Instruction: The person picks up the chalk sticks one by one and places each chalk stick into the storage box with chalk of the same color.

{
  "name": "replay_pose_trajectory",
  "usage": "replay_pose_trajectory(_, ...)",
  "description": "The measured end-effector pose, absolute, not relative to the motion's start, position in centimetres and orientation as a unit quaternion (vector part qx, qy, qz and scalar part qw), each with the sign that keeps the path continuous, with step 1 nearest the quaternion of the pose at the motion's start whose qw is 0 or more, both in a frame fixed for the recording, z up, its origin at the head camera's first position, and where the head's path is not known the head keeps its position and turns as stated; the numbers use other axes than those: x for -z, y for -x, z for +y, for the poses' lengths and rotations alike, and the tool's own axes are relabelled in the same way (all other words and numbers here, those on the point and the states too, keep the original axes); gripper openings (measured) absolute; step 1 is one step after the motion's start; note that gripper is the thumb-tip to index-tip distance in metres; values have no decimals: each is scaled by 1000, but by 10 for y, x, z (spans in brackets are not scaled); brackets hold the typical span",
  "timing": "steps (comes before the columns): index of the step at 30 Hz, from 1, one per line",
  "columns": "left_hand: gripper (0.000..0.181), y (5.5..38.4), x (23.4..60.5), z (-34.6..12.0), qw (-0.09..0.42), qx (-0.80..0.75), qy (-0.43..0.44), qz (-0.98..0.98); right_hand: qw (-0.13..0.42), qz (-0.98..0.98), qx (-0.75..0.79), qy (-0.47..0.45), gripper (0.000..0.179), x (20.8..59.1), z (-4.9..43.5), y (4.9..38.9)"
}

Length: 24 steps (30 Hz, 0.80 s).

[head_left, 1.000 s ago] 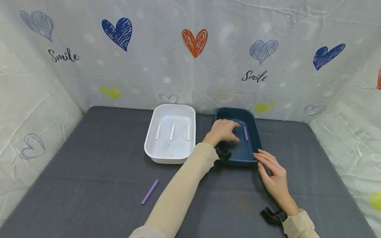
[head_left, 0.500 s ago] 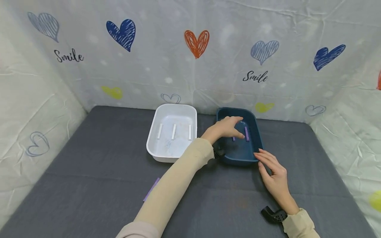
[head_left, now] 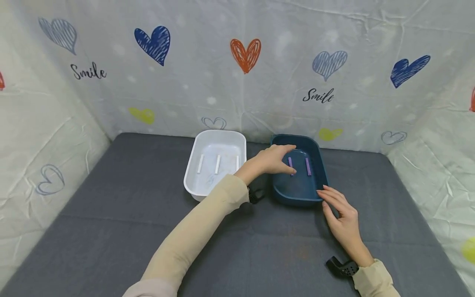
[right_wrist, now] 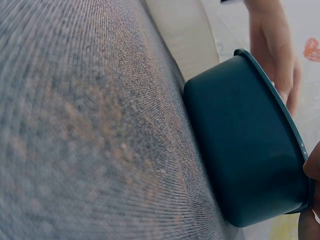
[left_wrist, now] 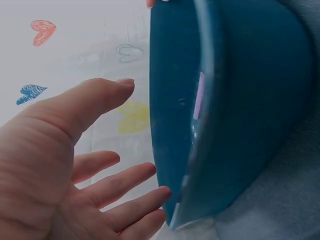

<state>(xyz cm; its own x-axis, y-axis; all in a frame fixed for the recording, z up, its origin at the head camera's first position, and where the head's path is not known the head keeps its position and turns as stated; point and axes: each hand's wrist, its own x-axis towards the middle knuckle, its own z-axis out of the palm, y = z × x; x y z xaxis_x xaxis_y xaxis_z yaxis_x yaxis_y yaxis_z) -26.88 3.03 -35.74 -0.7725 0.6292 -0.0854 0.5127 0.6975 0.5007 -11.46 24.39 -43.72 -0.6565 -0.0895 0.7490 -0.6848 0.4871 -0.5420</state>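
My left hand [head_left: 270, 161] is over the left side of a dark blue tray [head_left: 297, 196], thumb and fingers spread, nothing between them. Two purple chalk sticks lie inside: one [head_left: 308, 167] farther right, the other [head_left: 290, 160] partly behind the left thumb. In the left wrist view, a purple chalk [left_wrist: 199, 95] shows past the tray's rim. At the tray's near right corner, the extended fingers of my right hand [head_left: 341, 216] touch the rim. The right wrist view has its fingertips [right_wrist: 312, 165] at the edge.
Left of the blue tray stands a white tray [head_left: 189, 177] holding three white chalk sticks [head_left: 217, 165]. My left sleeve [head_left: 200, 227] crosses its near right corner. Grey cloth [head_left: 111, 206] covers the table, and a heart-print curtain [head_left: 200, 90] hangs behind.
My left hand has drawn back leftward, exposing the second purple chalk in the blue tray. The left forearm now hides the loose purple chalk on the table. My right hand stays put.
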Motion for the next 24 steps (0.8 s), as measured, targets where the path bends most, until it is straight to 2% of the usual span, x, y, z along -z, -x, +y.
replay_pose_trajectory(15,79,231,356,-12,115,-192,-349,910,343,-791,-441,-252,39,439,245,115)
replay_pose_trajectory(24,76,204,354,-39,82,-175,-372,908,340,-791,-440,-255,39,439,244,115)
